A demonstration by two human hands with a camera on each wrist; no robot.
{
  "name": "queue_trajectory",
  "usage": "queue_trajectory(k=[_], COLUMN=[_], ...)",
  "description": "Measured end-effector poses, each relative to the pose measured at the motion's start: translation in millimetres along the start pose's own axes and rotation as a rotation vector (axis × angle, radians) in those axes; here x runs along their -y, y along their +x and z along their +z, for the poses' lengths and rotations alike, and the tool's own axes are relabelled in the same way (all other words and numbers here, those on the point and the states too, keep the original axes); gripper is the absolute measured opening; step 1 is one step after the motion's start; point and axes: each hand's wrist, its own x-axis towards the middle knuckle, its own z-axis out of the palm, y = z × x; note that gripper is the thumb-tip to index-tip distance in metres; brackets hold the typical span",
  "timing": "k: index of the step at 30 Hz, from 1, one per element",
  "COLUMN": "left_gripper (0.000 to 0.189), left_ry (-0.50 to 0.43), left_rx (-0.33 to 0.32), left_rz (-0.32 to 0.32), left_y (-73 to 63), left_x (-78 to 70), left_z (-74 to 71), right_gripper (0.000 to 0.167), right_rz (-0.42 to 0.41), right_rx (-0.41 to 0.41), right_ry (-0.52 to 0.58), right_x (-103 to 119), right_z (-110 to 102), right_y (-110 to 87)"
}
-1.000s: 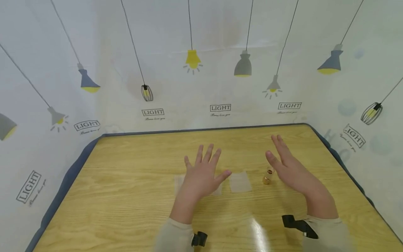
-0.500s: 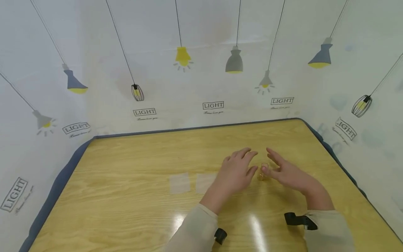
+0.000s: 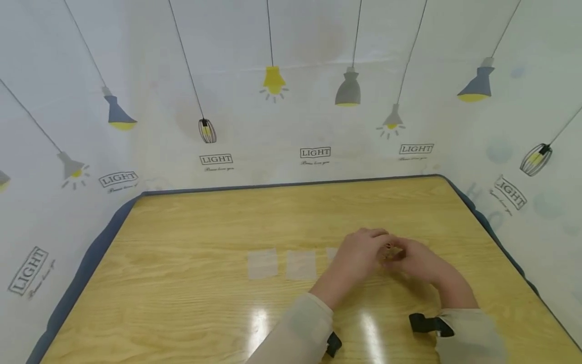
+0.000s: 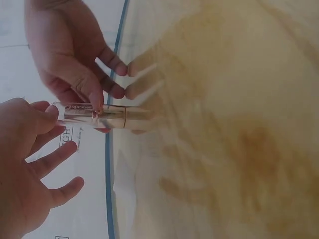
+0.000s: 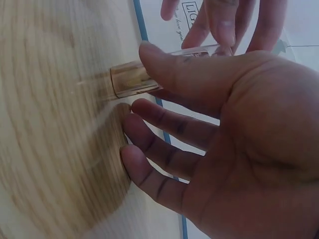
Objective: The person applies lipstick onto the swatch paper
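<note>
A slim gold tube (image 4: 113, 117) with a clear top is upright at the surface of the bench (image 3: 191, 283); whether its base touches the wood or hangs just above, I cannot tell. The 2 hands meet on it: the left hand (image 3: 361, 253) pinches the clear top between thumb and forefinger, its other fingers splayed apart from the tube, while the right hand (image 3: 420, 260) grips lower down, thumb across the gold body. The grips probably sit at 2 heights so the lower keeps the tube steady and leaves the top free for the upper. To the left of the tube, 3 pale square sheets (image 3: 301, 264) lie in a row, the nearest partly hidden behind the left hand. In the view from 1.0 s ago, both hands were spread wide above the bench, the left over those sheets; now they have closed in around the tube.
</note>
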Motion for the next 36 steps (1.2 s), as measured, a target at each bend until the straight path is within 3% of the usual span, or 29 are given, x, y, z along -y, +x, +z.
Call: queue_trajectory(k=[6,15,22,28,36], left_gripper=[0.041,0.033,0.033,0.03,0.03], left_ry=[0.023,-0.012,-0.027,-0.138,-0.437], left_rx=[-0.039,-0.095,-0.161,-0.251,-0.313], left_rz=[-0.044,-0.096,-0.114,-0.166,-0.28], left_y=[-4.3,-9.9,-15.9,-27.4,-48.2], left_x=[-5.0,-4.8,-0.2,8.9,24.3], left_z=[3.3,-3.5,-18.5,-38.5,-65.0], right_gripper=[0.056,0.037,0.04,0.044,0.039], right_rz=[0.002,-0.007,-0.021,-0.085,-0.182], right_rx=[-0.049,-0.031,-0.04,-0.119,-0.249], right_ry=[-0.137,-0.06,-0.069,-0.128,-0.092], right_x=[4,10,21,44,77], right_z=[4,4,2,1,12], right_y=[4.2,-3.3,-8.5,-15.2,-21.6])
